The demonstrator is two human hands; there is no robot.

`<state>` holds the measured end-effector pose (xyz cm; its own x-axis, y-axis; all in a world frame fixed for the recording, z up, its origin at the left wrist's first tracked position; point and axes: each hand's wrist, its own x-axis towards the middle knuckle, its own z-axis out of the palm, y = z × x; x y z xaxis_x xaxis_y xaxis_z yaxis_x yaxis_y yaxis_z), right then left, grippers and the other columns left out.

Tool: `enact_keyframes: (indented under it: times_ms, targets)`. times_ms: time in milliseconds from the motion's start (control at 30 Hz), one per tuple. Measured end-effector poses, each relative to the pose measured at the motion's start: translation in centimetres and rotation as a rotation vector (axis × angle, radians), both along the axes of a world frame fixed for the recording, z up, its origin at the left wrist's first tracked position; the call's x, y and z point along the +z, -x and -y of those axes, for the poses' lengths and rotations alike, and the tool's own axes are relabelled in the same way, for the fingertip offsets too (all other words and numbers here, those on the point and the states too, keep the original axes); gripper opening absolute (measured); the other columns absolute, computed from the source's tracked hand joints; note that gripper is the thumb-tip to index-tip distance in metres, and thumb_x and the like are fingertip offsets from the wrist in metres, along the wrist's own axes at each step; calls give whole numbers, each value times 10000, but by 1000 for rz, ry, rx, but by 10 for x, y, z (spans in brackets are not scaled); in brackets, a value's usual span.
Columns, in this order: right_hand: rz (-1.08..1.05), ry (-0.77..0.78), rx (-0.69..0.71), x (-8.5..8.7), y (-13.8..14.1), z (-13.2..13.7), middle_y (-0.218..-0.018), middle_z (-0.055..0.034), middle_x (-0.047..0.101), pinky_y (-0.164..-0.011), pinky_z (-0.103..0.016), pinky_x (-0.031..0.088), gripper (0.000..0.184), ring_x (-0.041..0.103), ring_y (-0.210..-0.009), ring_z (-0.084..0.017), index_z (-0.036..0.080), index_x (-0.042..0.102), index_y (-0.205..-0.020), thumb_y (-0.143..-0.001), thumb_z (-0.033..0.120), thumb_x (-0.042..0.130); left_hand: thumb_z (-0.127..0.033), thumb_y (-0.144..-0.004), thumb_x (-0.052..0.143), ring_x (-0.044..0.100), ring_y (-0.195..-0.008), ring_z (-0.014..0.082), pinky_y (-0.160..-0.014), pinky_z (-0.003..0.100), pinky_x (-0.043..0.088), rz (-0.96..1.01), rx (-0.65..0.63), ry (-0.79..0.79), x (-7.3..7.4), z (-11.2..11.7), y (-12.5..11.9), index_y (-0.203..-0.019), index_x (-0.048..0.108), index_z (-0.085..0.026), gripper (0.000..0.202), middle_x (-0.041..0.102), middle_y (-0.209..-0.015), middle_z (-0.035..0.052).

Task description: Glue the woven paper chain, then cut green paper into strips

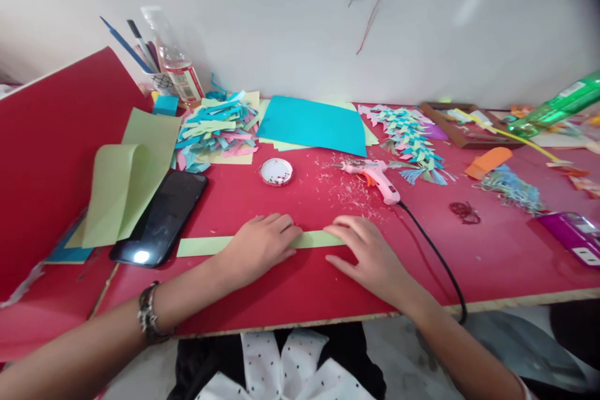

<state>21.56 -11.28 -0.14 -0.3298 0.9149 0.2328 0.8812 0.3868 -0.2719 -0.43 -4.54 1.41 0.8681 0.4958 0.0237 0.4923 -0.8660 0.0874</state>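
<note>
A long pale green paper strip [206, 246] lies flat on the red tabletop in front of me. My left hand [265, 240] rests across its middle, palm down, the fingers lying on the paper and the thumb a little apart. Near the strip's right end, my right hand [368, 253] touches it with the fingertips. Its fingers are spread and the thumb stands away from them. Parts of the strip under both hands are hidden. Beyond the hands are a pink glue gun [375, 176] and a small round white lid [276, 172] with tiny bits in it.
At left lie a black phone [175, 212] and folded green paper [110, 194]. Behind are a pile of paper strips [218, 125], a blue sheet [314, 125], a clear bottle [175, 69] and a woven paper piece [407, 137]. The glue gun's black cord [438, 256] crosses the front edge.
</note>
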Motion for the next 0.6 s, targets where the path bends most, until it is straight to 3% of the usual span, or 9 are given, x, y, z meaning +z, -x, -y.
enact_keyframes:
  times_ms: [100, 200, 367, 467, 600]
  targets:
    - [54, 73, 70, 3, 9, -11, -1077, -83, 541, -827, -336, 391, 285, 486, -983, -206, 198, 531, -1071, -815, 322, 505, -250, -860, 444, 552, -742, 179, -636, 296, 419, -15, -108, -95, -1, -7, -3, -950, 552, -178, 158, 580, -845, 30]
    - [123, 45, 107, 6, 14, -21, -927, -57, 599, -828, -339, 370, 179, 525, -874, -181, 189, 587, -955, -854, 243, 451, -163, -868, 398, 548, -686, 173, -618, 303, 398, -18, -183, -219, 2, -8, -2, -905, 562, -169, 168, 588, -779, 17]
    - [115, -64, 182, 21, 20, -34, -693, -17, 623, -802, -296, 346, 253, 544, -698, -140, 165, 590, -759, -890, 205, 377, -160, -853, 409, 559, -726, 165, -679, 305, 385, 77, -82, -260, 15, -13, -6, -1040, 500, -171, 208, 603, -844, 23]
    - [90, -36, 174, 34, 24, -40, -603, -12, 587, -657, -257, 348, 313, 506, -582, -127, 167, 547, -666, -898, 268, 363, -196, -862, 392, 554, -727, 155, -679, 293, 373, 149, -114, -306, 23, -17, -13, -862, 520, -163, 132, 599, -807, 21]
    - [-3, 77, 128, 48, 30, -44, -551, 7, 523, -536, -232, 288, 309, 470, -547, -121, 179, 502, -629, -888, 301, 385, -156, -850, 369, 494, -519, 119, -553, 275, 327, 207, -145, -458, 27, -22, -14, -669, 463, -165, 205, 541, -576, -18]
